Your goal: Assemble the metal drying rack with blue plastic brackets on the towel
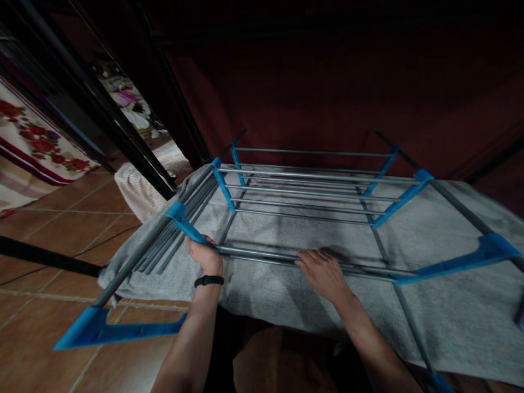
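A half-built rack of grey metal tubes and blue plastic brackets lies across a grey cloth. My left hand (207, 256), a black band on its wrist, is closed round the lower end of a blue bracket (186, 225), where a horizontal tube meets it. My right hand (321, 271) is wrapped over that metal tube (262, 254) near its middle, palm down. The tube runs right to another blue bracket (458, 267). Fingertips of both hands are partly hidden. Behind them, several crossbars (303, 191) span the farther blue brackets.
Several loose tubes (174, 240) lie at the left on the grey cloth (270, 297). A blue end piece (92, 330) juts over the tiled floor (36, 278). Dark metal posts (135, 147) stand at left, and a dark red surface (327, 82) rises behind the rack.
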